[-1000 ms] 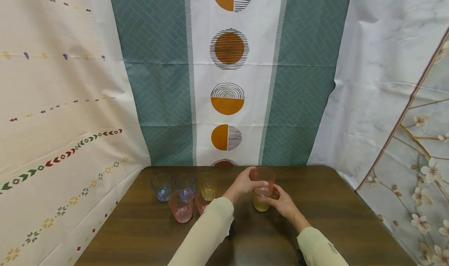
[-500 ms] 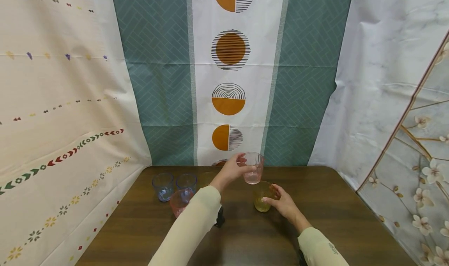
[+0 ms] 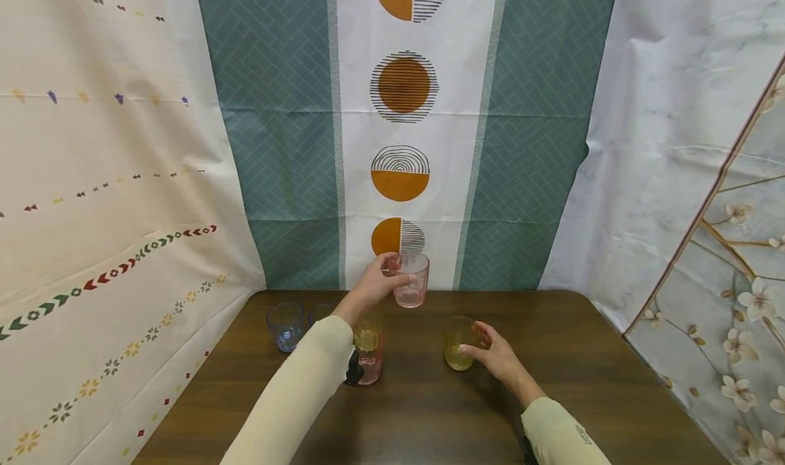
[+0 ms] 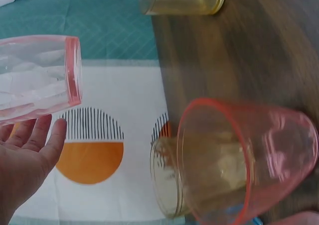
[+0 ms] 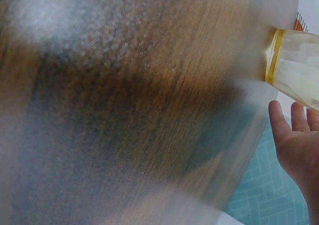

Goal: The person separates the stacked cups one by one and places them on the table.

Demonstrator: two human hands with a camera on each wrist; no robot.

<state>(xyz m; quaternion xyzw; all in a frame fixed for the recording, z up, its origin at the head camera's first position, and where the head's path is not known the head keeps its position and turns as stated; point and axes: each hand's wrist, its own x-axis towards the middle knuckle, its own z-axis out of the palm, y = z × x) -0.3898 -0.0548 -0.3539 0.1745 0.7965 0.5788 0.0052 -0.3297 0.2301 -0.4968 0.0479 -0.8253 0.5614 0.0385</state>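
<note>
Raised above the back of the table is a pink drinking glass (image 3: 411, 281), upright, gripped from its left side by my left hand (image 3: 371, 284). In the left wrist view, that hand's fingers (image 4: 42, 133) lie along the wall of the pink glass (image 4: 35, 78). To the right and lower, my right hand (image 3: 499, 356) holds a yellow glass (image 3: 456, 349) round its right side. The right wrist view shows the yellow glass (image 5: 299, 65) with its base close over the wood and my right hand (image 5: 301, 150) beside it.
Left of my hands stand another yellow glass (image 3: 368, 332), a pink glass (image 3: 369, 369) in front of it, and a blue glass (image 3: 285, 328). My left sleeve (image 3: 306, 383) partly covers a second blue glass (image 3: 319, 311). Patterned cloths hang behind the wooden table (image 3: 429, 417).
My left hand has lifted the pink glass off the top of the held yellow glass and carried it up and left. The right hand and its yellow glass have stayed put.
</note>
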